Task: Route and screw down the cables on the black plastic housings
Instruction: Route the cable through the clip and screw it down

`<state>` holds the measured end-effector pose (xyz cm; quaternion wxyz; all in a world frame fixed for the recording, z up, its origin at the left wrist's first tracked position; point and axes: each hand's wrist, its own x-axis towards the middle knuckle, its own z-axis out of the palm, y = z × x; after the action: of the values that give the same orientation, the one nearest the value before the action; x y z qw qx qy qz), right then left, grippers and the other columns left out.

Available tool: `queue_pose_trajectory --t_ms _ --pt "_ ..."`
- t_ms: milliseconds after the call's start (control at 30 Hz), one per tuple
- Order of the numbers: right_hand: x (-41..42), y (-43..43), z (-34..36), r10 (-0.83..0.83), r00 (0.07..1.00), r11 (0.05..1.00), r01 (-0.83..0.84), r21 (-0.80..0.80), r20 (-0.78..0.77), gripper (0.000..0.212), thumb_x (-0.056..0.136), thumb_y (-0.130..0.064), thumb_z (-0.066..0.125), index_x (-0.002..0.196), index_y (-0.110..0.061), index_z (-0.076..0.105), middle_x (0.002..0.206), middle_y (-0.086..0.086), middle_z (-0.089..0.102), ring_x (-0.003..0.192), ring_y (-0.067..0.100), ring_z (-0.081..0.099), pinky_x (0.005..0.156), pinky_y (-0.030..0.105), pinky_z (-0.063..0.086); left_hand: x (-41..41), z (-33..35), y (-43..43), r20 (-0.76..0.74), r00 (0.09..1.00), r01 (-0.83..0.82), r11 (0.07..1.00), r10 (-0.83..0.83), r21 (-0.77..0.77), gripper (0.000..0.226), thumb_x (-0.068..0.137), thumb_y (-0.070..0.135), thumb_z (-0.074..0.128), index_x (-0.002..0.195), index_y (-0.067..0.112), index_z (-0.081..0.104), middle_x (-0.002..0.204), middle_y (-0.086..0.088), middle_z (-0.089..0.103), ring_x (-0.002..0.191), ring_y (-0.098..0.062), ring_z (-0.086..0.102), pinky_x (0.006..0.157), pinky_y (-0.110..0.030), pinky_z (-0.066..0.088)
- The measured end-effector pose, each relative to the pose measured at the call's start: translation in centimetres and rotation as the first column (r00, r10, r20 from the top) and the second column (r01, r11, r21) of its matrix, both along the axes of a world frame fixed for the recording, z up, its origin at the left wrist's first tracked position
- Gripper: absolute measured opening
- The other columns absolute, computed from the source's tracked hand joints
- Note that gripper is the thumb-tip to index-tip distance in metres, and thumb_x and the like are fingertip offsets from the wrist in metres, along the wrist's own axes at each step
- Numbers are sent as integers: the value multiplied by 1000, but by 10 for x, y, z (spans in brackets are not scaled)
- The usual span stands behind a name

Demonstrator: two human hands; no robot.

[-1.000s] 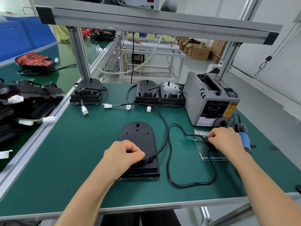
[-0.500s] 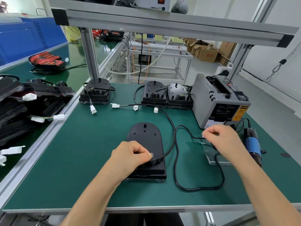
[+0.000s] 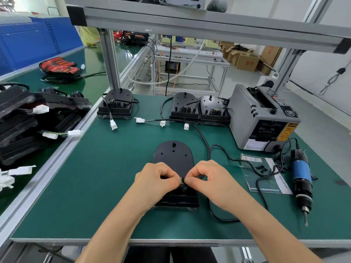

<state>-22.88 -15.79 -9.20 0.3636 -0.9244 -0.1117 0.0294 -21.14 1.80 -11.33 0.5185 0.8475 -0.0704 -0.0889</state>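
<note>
I am pinching the cable (image 3: pixel 205 140) on the housing (image 3: pixel 173 158).
My left hand (image 3: pixel 154 179) and right hand (image 3: pixel 210 179) are both gripping it; the screwdriver (image 3: pixel 302 177) is lying at 3 o'clock.

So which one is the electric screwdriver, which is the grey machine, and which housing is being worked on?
Electric screwdriver (image 3: pixel 302 173): head view, on its blue body.
Grey machine (image 3: pixel 241 128): head view, on its plain grey side wall.
Black housing (image 3: pixel 173 154): head view, on its rounded far end.
</note>
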Motion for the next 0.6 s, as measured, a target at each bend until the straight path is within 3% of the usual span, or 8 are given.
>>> queue_pose_trajectory --t_ms 167,333,600 --pt "7 1 3 12 999 998 -14 -56 -42 21 84 -34 64 64 -36 59 81 -15 62 87 -10 47 70 5 36 -6 3 -2 86 996 -2 1000 2 -2 15 73 27 68 60 32 66 77 20 63 81 -8 59 85 -34 47" --pt "17 3 11 -5 989 997 -7 -79 -145 16 82 -37 65 68 -30 65 74 -12 66 64 2 54 64 22 45 -9 3 -4 149 988 -33 999 32 4 22 77 16 69 60 28 63 79 22 61 84 1 54 93 -39 42" --pt "19 6 9 -11 984 995 -6 -97 -176 14 83 -39 65 72 -31 61 76 -13 64 72 4 56 71 26 47 -11 3 -7 144 987 -79 995 70 54 26 77 14 67 53 22 58 78 13 61 96 4 45 97 -37 37"
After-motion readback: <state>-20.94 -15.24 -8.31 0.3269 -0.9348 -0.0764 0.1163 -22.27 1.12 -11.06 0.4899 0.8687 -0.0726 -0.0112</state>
